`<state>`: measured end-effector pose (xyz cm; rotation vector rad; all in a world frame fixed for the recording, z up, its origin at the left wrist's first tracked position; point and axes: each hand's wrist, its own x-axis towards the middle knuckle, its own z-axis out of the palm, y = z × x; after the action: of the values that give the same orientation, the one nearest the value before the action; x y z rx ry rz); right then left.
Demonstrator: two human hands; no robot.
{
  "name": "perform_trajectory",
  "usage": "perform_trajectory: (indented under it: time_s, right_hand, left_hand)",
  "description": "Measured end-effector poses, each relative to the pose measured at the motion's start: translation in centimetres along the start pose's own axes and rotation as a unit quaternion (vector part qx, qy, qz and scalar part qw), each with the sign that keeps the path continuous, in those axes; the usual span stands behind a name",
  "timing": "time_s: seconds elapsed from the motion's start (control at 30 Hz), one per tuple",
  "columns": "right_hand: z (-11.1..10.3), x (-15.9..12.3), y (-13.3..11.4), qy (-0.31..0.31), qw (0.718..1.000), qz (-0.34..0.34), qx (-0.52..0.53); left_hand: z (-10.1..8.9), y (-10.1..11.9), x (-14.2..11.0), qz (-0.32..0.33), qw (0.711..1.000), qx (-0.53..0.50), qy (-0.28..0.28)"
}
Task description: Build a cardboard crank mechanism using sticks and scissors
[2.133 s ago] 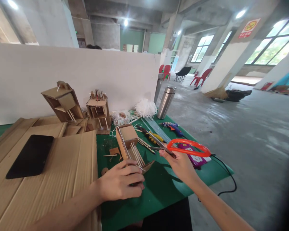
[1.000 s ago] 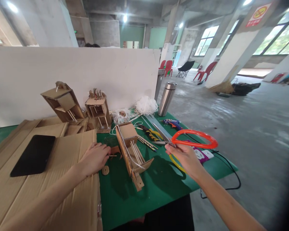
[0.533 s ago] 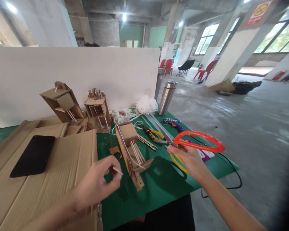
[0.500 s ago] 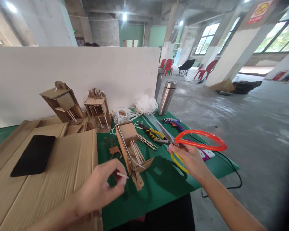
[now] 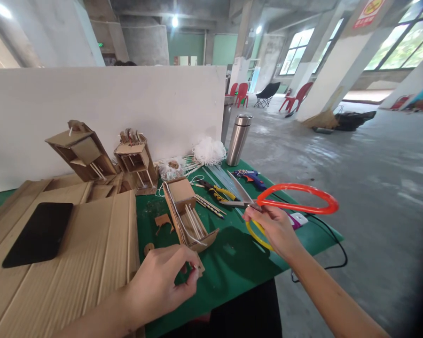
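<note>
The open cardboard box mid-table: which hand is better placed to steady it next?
Probably the left hand: its fingers are by the near end of the cardboard box, though apparently pinching a small pale piece. The right hand is farther off, occupied with scissors, blades spread.

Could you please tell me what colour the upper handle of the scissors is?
The upper handle is bright orange-red, shown best in the head view.
</note>
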<state>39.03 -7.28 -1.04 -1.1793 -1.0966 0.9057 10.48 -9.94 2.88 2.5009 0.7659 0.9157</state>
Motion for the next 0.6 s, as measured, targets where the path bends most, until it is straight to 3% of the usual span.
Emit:
perform_trajectory:
  time_s: [0.3, 0.6]
  right_hand:
    - [0.3, -0.1, -0.9, 0.007, 1.0, 0.001, -0.019]
    - [0.5, -0.2, -1.5, 0.012, 0.999, 0.005, -0.03]
  left_hand:
    - [0.7, -0.3, 0.3, 0.013, 1.0, 0.026, 0.008]
    - [0.4, -0.3, 0.8, 0.075, 0.995, 0.069, 0.014]
